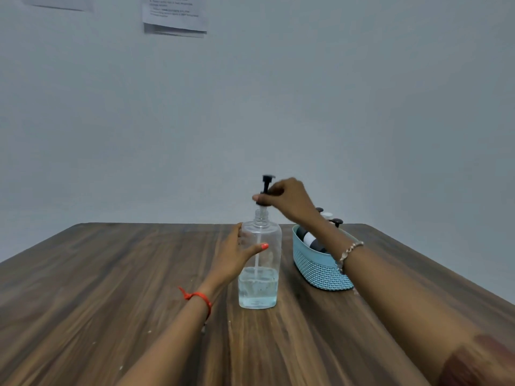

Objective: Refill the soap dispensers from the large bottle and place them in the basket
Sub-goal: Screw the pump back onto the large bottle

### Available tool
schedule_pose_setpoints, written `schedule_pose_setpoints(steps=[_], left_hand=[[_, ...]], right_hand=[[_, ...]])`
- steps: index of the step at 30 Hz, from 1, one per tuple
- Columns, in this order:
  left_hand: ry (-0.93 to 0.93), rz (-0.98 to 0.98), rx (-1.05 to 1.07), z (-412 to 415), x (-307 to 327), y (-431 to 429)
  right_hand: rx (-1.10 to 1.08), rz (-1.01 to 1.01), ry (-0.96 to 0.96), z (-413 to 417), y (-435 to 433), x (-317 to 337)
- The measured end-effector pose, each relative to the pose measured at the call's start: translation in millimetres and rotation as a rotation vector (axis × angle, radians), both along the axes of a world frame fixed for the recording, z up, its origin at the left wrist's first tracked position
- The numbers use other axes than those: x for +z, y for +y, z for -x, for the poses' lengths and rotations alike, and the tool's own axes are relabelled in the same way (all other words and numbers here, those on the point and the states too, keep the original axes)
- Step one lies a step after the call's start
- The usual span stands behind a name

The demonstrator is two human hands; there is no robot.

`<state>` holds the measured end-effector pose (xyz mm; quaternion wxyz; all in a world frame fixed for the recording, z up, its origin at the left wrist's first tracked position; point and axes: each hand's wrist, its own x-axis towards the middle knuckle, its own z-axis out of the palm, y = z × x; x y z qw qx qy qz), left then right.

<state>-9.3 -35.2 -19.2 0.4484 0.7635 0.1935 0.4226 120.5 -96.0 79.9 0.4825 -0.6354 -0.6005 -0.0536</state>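
A tall clear bottle (259, 285) stands upright on the wooden table (111, 288), about a third full of pale liquid. My left hand (234, 254) wraps around its left side, thumb across the front. My right hand (287, 199) pinches the collar of a black pump head (267, 183), held just above the bottle's neck, with its white tube reaching down into the liquid. To the right sits a light blue woven basket (315, 267) holding several dark dispensers (313, 240), partly hidden behind my right forearm.
The basket stands close to the bottle's right side, near the table's far right corner. A plain wall rises right behind the table's far edge, with paper sheets (174, 15) pinned high up.
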Motion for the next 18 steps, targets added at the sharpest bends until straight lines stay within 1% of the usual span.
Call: schedule_pose_setpoints(steps=[2,4,8,11,13,16,18], left_hand=[[0.003,0.003,0.008,-1,-1,0],[0.011,-0.001,0.014,-1,-1,1],[0.033,0.01,-0.022,1,-1,1],[0.027,0.023,-0.045,1,1,1],[0.025,0.03,-0.05,0,1,1],[0.029,0.031,-0.054,1,0,1],[0.028,0.034,-0.053,1,0,1]], right_hand=[[0.008,0.033,0.065,-2,5,-16],[0.02,-0.007,0.152,-1,9,-27],[0.029,-0.051,0.226,1,12,-35],[0.183,0.028,0.427,-7,9,-35],[0.271,0.051,0.519,-12,7,-38],[0.261,-0.008,0.584,-12,5,-41],[0.213,-0.048,0.614,-6,7,-40]])
